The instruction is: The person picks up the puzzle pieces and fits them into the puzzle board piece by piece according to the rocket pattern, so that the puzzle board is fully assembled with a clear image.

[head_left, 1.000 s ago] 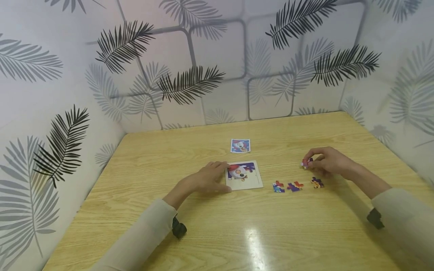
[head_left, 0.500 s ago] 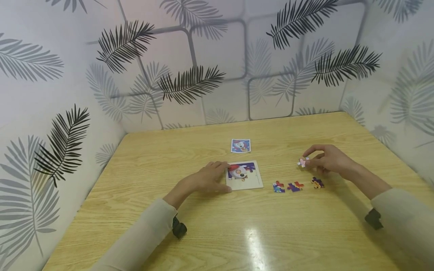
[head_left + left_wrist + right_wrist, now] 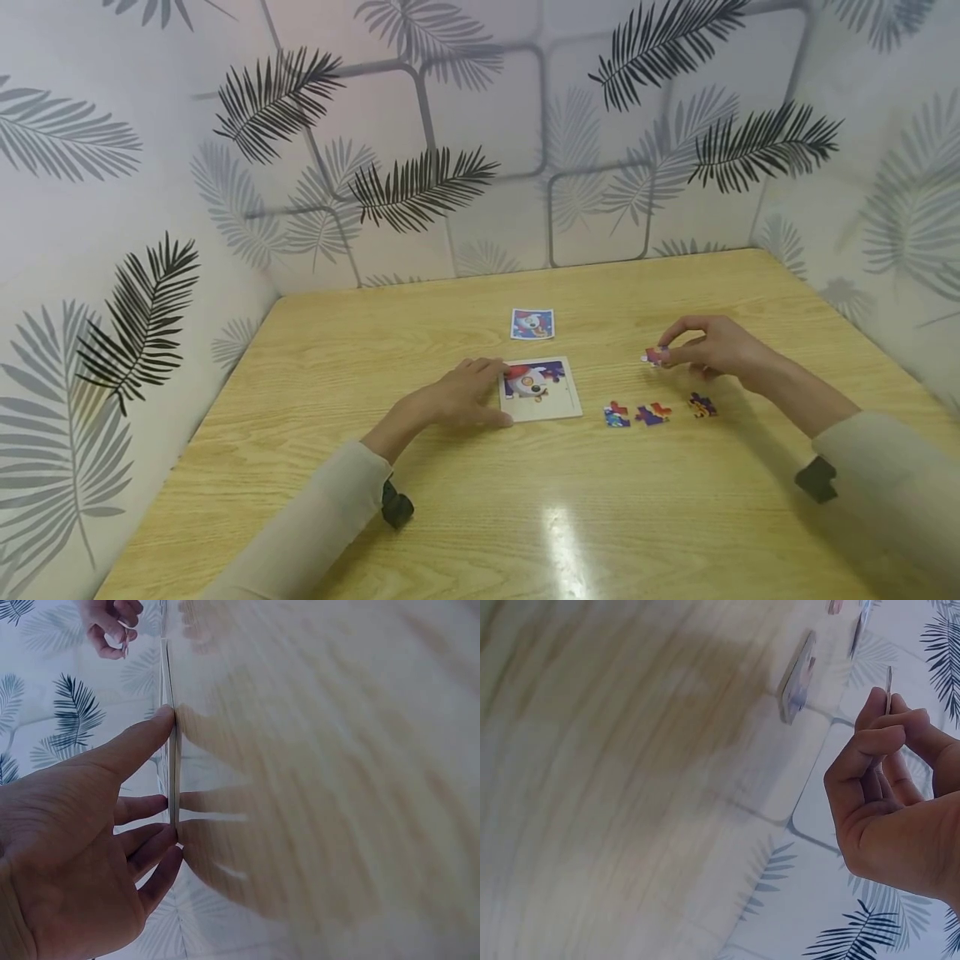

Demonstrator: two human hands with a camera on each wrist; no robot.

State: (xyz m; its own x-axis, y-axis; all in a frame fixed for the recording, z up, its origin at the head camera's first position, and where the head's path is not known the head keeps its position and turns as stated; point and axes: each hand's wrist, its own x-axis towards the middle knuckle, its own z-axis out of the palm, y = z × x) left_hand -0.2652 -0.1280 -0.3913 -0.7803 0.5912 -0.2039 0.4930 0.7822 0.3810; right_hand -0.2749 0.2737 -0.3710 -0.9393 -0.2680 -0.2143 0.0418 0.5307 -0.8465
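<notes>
Head view: the right hand (image 3: 720, 348) pinches a puzzle piece (image 3: 653, 357) above the table (image 3: 465, 508), while the left hand (image 3: 463, 393), fingers spread, touches the board (image 3: 543, 409). Fetching seems the step — next calls for aligning that piece with the board's unfilled part.

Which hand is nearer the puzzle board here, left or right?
Left: the left hand touches the puzzle board at its left edge. The right hand is off to its right, apart from it, pinching a puzzle piece.
</notes>
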